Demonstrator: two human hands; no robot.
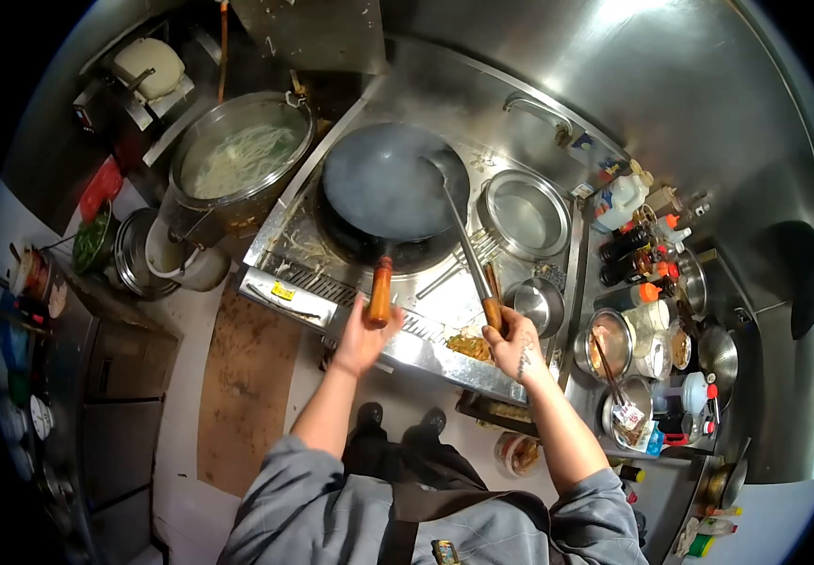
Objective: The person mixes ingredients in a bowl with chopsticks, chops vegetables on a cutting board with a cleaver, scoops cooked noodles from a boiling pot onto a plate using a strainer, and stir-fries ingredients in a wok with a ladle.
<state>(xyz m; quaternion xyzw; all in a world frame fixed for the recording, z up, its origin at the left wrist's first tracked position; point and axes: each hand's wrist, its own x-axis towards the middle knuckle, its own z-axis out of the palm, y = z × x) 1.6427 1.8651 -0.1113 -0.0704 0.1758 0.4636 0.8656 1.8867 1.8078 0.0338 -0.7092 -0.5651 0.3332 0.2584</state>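
My right hand (517, 344) is wrapped round the wooden grip of a long-handled ladle (469, 247). Its head reaches into the far right side of a dark wok (383, 188), where haze blurs the surface. My left hand (365, 339) is at the end of the wok's wooden handle (381, 292), thumb on one side and fingers on the other. These fingers are spread, and the full length of the handle shows above the palm. Right of the wok sits a round metal basin (526, 215) of clear liquid, with a smaller metal pot (536, 306) nearer me.
At the left, a large pot (305, 141) holds pale noodles in liquid. Yellowish food scraps (470, 347) lie near the stove's front edge (426, 363). Sauce bottles (626, 273), bowls (605, 344) and a jug (620, 201) crowd the right counter. A faucet (539, 108) projects from the back.
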